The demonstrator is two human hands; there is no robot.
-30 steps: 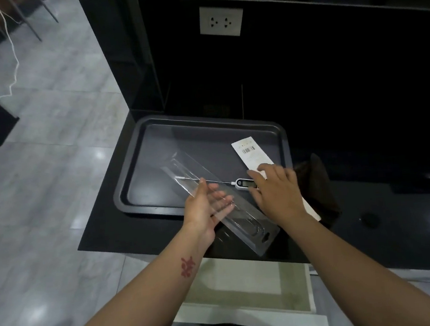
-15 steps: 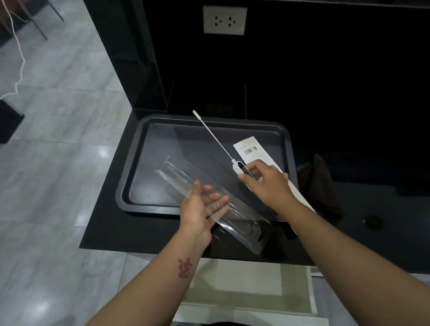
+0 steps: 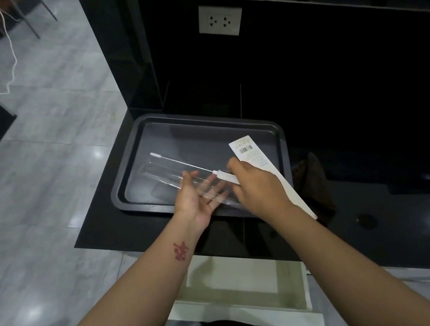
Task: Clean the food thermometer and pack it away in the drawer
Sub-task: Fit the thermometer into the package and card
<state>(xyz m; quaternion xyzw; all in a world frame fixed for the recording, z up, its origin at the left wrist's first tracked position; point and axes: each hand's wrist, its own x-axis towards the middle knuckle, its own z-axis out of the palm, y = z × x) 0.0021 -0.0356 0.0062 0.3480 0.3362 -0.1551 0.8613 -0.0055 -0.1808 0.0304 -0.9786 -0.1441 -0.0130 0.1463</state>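
My single view comes from a head-worn wide-angle camera, looking forward and steeply down over both forearms onto the near edge of the black desk (image 3: 372,226); the tray (image 3: 122,192) sits close below, grey floor (image 3: 39,179) filling the left.

1. Dark grey baking tray (image 3: 281,140), on black desk (image 3: 374,242), at its left end.
2. White wall socket (image 3: 220,20), on black panel behind the tray.
3. White cable (image 3: 12,74), trailing across grey tiled floor (image 3: 42,205).
4. Pale mat (image 3: 246,286), on floor below desk edge.
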